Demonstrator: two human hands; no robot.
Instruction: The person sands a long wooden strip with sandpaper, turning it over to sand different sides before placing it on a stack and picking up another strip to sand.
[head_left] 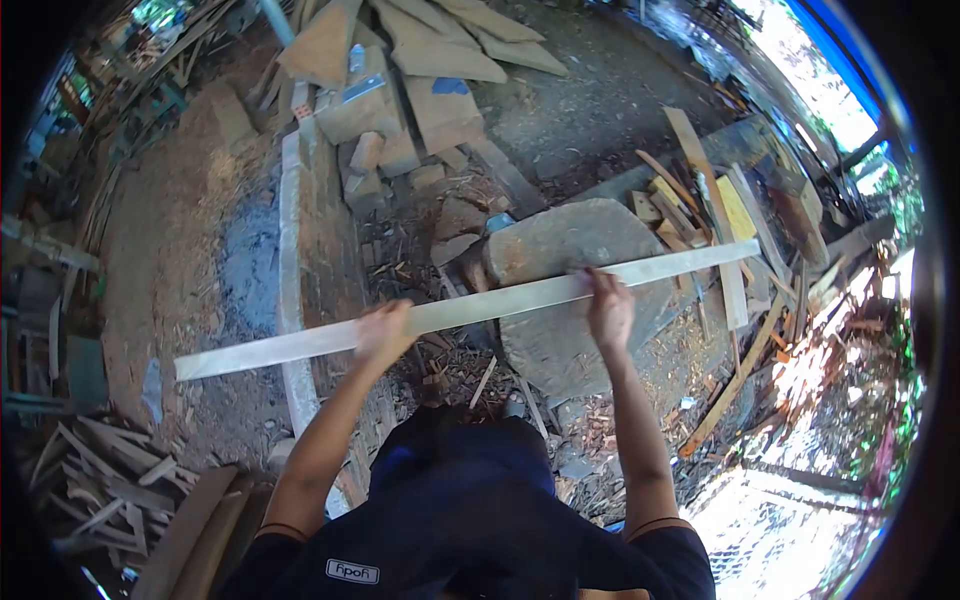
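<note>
A long, pale, flat wooden strip (470, 311) stretches across the view, its right end higher in the picture than its left. My left hand (384, 331), a little blurred, is closed around it left of the middle. Farther right, my right hand (608, 308) grips the same strip, with the fingers over its far edge. Behind the strip lies a thick wooden slab (570, 235), which it overlaps in this view. The strip's left end reaches past the low brick wall (291, 240).
Cut boards and blocks (440, 110) are piled at the back. Loose planks (715, 215) lean at the right. Scrap wood (110, 480) heaps up at the lower left, near curved timber pieces (190, 530). Wood chips (470, 370) litter the ground by my feet.
</note>
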